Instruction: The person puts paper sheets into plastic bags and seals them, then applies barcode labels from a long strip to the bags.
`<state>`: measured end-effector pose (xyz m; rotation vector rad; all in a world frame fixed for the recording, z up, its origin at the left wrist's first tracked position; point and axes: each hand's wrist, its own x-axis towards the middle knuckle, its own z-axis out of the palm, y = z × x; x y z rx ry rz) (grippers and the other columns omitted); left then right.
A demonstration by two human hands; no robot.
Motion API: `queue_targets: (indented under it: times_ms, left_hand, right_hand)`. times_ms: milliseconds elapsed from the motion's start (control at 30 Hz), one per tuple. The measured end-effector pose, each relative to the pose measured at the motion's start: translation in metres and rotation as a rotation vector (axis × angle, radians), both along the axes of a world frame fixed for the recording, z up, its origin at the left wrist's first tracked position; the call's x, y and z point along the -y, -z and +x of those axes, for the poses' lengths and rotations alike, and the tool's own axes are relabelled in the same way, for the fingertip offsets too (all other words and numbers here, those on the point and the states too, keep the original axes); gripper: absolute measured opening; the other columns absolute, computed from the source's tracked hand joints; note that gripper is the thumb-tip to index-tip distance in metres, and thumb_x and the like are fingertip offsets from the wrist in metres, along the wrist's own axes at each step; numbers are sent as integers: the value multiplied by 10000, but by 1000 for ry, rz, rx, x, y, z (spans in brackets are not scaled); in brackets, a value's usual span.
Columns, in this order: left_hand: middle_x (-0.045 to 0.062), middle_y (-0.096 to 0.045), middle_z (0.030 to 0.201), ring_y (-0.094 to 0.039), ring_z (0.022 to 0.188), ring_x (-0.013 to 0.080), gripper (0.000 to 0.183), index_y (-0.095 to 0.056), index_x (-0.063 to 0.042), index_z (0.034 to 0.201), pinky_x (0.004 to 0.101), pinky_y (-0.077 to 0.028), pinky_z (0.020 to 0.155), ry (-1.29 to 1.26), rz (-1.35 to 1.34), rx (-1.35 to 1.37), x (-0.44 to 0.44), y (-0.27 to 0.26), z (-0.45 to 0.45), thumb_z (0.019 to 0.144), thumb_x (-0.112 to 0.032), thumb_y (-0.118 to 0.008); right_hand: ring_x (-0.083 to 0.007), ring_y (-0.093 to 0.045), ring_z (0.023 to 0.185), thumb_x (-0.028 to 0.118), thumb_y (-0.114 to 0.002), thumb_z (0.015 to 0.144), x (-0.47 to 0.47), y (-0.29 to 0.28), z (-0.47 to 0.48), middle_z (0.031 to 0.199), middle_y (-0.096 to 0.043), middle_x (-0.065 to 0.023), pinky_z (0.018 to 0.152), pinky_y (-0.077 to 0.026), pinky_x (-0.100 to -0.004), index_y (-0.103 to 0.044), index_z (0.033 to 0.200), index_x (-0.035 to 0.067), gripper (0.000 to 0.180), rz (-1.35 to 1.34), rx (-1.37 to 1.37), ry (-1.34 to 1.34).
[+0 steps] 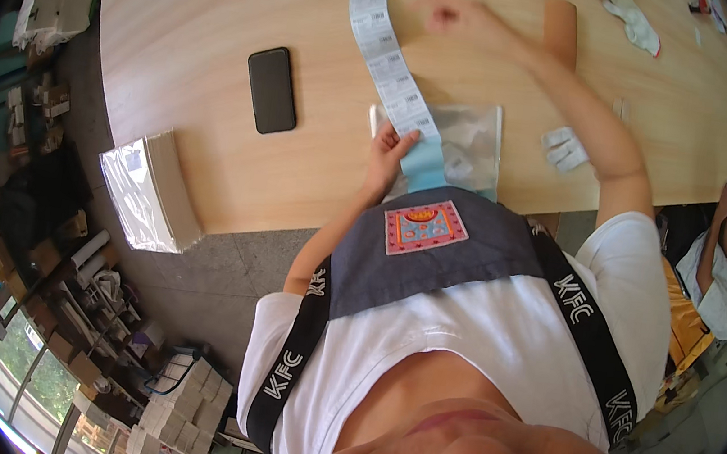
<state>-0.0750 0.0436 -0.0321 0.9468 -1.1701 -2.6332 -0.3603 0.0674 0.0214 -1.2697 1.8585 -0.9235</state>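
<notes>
My left hand (387, 155) pinches a long strip of printed white labels (387, 60) near its lower end, thumb on top. The strip runs up the table to the top edge of the view, and a light blue band (427, 163) continues below the thumb to the apron. Under it lie clear plastic bags (473, 138) at the table's near edge. My right hand (454, 17), blurred, is over the table to the right of the strip's upper part; its fingers look curled, and whether it holds anything cannot be told.
A black smartphone (273, 90) lies left of the strip. A plastic-wrapped stack (143, 193) sits at the table's left corner. White gloves (564, 148) (633, 25) and a brown roll or sheet (559, 33) are on the right. Another person (719, 271) is at the far right, holding a phone.
</notes>
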Motion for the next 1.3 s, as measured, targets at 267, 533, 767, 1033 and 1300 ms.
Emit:
queue_targets:
  times_ms: [267, 533, 767, 1033, 1300]
  left_hand:
    - [84, -625, 1028, -592, 905, 123, 270, -544, 2, 1109, 257, -468, 796, 125, -19, -137, 11, 12, 0, 842, -29, -561]
    - [80, -622, 985, -594, 890, 154, 217, -571, -1, 1044, 277, -461, 800, 133, 46, -37, 14, 5, -8, 873, -131, -539]
    - [63, -635, 960, -594, 846, 117, 180, -587, -7, 1014, 231, -460, 748, 88, 34, -50, 15, 24, -5, 868, -111, -564]
    - [34, -646, 919, -570, 777, 59, 180, -601, -13, 1013, 198, -437, 681, 151, -83, -82, 6, 5, -2, 862, -108, -575]
    - [-66, -596, 748, -391, 574, 7, 217, -631, -56, 985, 177, -267, 522, 295, -372, -99, 4, 2, 0, 854, -225, -595]
  right_hand:
    - [-167, -581, 677, 149, -655, 754, -97, 26, 153, 758, -612, -78, 640, -467, -298, -597, 1118, 149, 369, -223, 161, 288]
    - [-199, -548, 792, 174, -689, 691, -124, 22, 181, 780, -570, -8, 760, -411, -339, -661, 809, 138, 127, -488, -597, 411]
    - [-88, -517, 726, 110, -673, 761, -143, 20, 185, 753, -528, 37, 619, -410, -238, -645, 788, 74, 53, -554, 317, 595]
    - [-33, -474, 570, 200, -657, 809, -177, 40, 107, 717, -598, 34, 499, -340, -173, -664, 915, 52, 182, -43, 644, 800]
    - [-70, -503, 530, 221, -688, 761, -156, 77, 113, 605, -600, -10, 494, -382, -230, -685, 822, 43, 188, -32, 432, 709]
